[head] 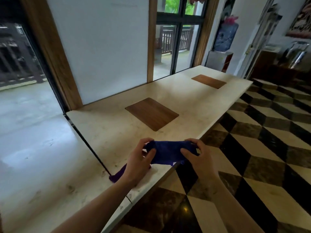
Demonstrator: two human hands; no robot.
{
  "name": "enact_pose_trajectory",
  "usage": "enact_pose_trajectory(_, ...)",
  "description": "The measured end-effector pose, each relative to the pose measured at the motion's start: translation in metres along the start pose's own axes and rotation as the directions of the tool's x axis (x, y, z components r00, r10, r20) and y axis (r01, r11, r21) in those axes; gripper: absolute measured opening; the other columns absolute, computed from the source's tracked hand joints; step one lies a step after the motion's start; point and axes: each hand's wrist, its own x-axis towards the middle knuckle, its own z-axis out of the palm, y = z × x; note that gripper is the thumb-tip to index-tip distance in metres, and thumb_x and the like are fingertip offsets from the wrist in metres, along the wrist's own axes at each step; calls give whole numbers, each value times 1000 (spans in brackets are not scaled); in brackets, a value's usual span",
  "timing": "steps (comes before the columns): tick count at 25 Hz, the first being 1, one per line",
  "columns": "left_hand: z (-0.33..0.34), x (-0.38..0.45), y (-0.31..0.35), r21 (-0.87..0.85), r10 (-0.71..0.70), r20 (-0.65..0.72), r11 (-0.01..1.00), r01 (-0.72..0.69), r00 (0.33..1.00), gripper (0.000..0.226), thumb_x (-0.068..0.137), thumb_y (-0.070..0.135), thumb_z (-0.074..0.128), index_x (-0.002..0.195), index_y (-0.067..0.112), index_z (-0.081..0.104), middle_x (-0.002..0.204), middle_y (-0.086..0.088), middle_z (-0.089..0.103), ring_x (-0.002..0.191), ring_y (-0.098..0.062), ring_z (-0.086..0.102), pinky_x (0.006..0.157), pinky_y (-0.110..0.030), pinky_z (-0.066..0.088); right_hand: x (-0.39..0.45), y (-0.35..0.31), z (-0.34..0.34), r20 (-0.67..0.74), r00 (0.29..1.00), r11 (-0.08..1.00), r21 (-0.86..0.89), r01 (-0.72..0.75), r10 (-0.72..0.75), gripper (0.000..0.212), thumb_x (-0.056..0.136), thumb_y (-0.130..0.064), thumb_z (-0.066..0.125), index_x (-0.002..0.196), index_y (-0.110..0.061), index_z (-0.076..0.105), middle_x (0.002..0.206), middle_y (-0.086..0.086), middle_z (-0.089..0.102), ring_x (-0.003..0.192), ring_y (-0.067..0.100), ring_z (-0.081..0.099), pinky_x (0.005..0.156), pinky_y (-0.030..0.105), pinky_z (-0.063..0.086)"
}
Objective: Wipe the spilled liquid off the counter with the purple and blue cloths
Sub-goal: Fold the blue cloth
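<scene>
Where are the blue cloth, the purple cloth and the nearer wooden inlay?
blue cloth (170, 153): head view, middle of the fabric.
purple cloth (118, 174): head view, exposed strip beside the left wrist.
nearer wooden inlay (151, 113): head view, centre.

Both hands hold the blue cloth (170, 152) stretched between them just above the near edge of the pale stone counter (117, 128). The left hand (139, 158) pinches one end, the right hand (198, 157) the other. Under the left wrist a purple cloth (118, 174) lies bunched on the counter. Two wooden inlays (151, 113) sit in the countertop further along. A checkered floor (252, 148) runs alongside on the right.
</scene>
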Motion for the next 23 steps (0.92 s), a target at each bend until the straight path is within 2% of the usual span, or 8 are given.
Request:
enact_pose_trajectory(4,-6,24,-18,28,-93,-147,995,98,985,28,102,21,53,118,43,49,111,8,61,87,5,62,63,-15,53,60,11,31,138,990,1000,5,28,-28,28,89,-20,71,109,-33,57,106,-20,61,97,-2,58,70,8,48)
enact_pose_trajectory(7,-32,42,-39,34,-143,-267,987,158,953,26,101,21,55,121,36,51,108,8,61,85,5,63,63,-14,53,98,12,77,240,970,998,-19,54,-48,25,91,-24,69,112,-29,58,104,-20,60,96,-1,58,79,15,48)
enact_pose_trajectory(12,-79,74,-77,-21,-229,-410,970,242,883,26,100,21,57,121,34,51,105,4,62,81,2,66,62,-18,54,149,4,152,407,912,999,38,33,-45,26,90,-23,71,100,-40,54,100,-22,59,91,-3,59,66,10,51)
enact_pose_trajectory(17,-105,97,-116,-23,-300,-460,945,326,836,26,99,24,58,120,36,49,102,8,63,76,3,66,57,-15,51,196,5,210,525,851,999,-34,30,-8,23,92,-24,68,98,-40,54,100,-17,61,92,5,62,65,14,51)
enact_pose_trajectory(20,-117,96,-136,-139,-448,-471,888,438,760,26,98,27,59,122,32,50,106,3,65,79,-1,67,59,-18,52,209,15,245,588,806,994,-107,5,59,19,91,-27,69,106,-32,57,100,-12,62,91,7,62,67,18,51)
enact_pose_trajectory(23,-125,88,-159,-242,-617,-453,780,577,643,23,97,27,62,118,30,52,109,-3,66,90,-11,67,65,-23,56,212,35,281,647,745,978,-203,-37,163,19,90,-32,68,106,-30,58,100,-9,63,89,9,62,65,22,51)
